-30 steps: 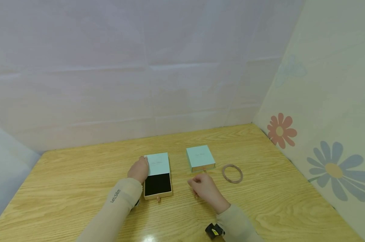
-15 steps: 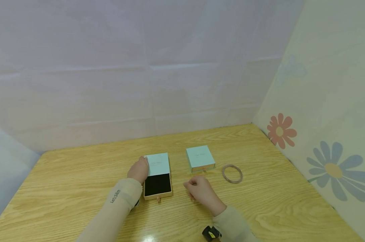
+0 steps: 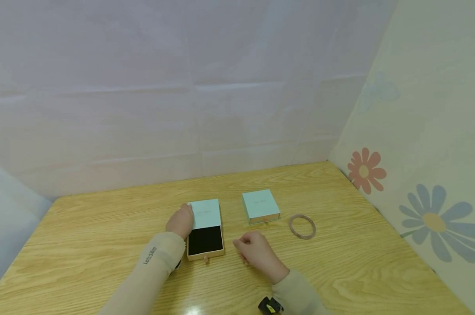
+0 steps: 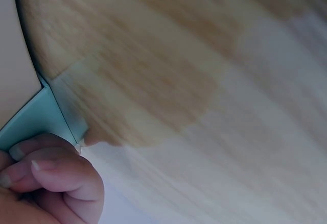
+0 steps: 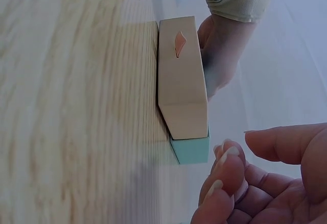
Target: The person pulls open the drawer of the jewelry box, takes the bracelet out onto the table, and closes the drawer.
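Observation:
A pale turquoise drawer box [image 3: 206, 213] lies on the table in the head view. Its black-lined drawer [image 3: 205, 240] is pulled out toward me, with a small tab at the front. My left hand [image 3: 180, 221] grips the sleeve at its left side; the left wrist view shows curled fingers [image 4: 56, 168] against the turquoise sleeve. To the right of the drawer hovers my right hand [image 3: 257, 253], holding nothing. In the right wrist view its fingers [image 5: 227, 170] are loosely bent, and a gap separates them from the thumb.
A second turquoise box [image 3: 261, 205], closed, stands farther back to the right. Beside it a brownish ring-shaped bangle [image 3: 302, 226] lies flat on the wooden table [image 3: 359, 267]. Cloth walls border the table, the right one [image 3: 422, 131] printed with flowers.
My right hand has drifted left, closer to the pulled-out drawer. The left hand, both boxes and the bangle keep their places.

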A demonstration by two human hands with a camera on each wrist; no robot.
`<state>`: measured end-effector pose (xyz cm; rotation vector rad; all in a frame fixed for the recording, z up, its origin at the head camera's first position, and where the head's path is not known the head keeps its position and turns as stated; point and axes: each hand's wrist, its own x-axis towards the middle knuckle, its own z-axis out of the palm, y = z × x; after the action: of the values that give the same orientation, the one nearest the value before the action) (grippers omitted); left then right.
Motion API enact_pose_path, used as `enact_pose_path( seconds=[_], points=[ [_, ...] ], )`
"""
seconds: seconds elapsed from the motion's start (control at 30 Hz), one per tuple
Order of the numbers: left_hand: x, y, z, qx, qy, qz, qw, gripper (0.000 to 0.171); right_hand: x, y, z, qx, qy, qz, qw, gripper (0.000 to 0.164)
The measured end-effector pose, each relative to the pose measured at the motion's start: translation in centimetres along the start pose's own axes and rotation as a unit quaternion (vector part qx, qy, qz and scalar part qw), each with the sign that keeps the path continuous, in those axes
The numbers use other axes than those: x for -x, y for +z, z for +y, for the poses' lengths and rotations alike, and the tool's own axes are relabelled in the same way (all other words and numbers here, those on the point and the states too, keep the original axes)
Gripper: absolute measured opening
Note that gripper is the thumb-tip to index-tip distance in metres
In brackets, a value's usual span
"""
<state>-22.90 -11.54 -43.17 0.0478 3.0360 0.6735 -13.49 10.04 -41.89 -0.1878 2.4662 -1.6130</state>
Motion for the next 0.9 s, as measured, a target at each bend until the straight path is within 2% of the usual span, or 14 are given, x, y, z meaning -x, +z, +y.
enact_pose_path(
  seconds=[0.43, 0.63, 0.9],
  points=[
    [-0.1, 0.1, -0.1, -0.002, 0.002, 0.003, 1.0000, 0.041, 0.1, 0.8, -0.6, 0.009, -0.006, -0.010, 1.000, 0.034],
    [-0.1, 0.1, 0.0, 0.000, -0.003, 0.001, 1.0000, 0.042, 0.0, 1.2, -0.7, 0.015, -0.006, -0.014, 1.000, 0.040],
    [-0.1, 0.2, 0.0, -0.001, 0.002, 0.006, 1.0000, 0.041, 0.0, 1.6, -0.7, 0.002, -0.002, -0.021, 1.000, 0.042]
  ],
)
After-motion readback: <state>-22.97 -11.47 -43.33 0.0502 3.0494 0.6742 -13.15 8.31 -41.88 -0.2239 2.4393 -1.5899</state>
